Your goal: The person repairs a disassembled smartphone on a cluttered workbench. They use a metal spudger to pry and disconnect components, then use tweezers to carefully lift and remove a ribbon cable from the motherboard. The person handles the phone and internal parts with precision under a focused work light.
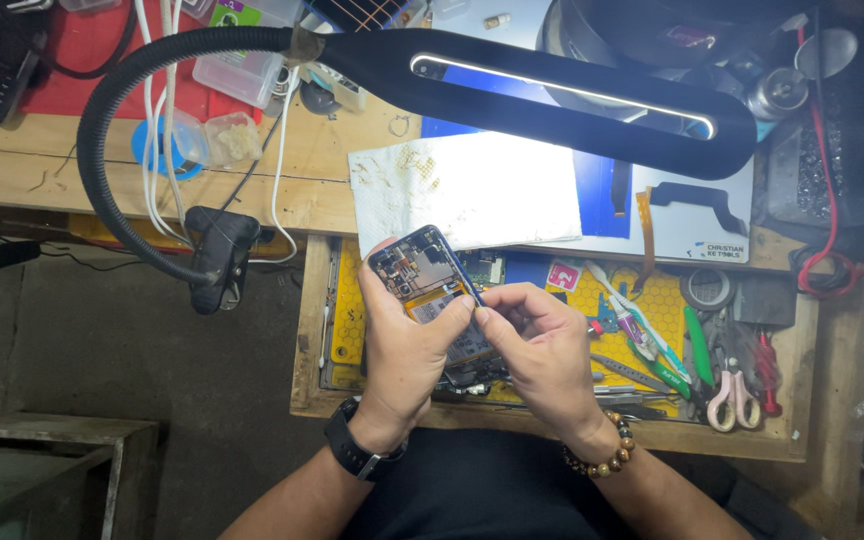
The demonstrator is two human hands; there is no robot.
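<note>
Phone [430,285] with its back cover off, boards and battery exposed, held above the open tool drawer [310,330]; left hand [404,350] closed round its lower body, thumb across the battery; right hand [542,345] just right of that grip, fingertips pinched tight at the phone's right edge, whether on a small tool or part cannot be told; scissors [729,392] and screwdrivers lie further right; soiled paper towel [467,190] beyond the grip; risk judged: pinch slipping would gouge the boards; loosened left hold would drop the phone among the tools
</note>
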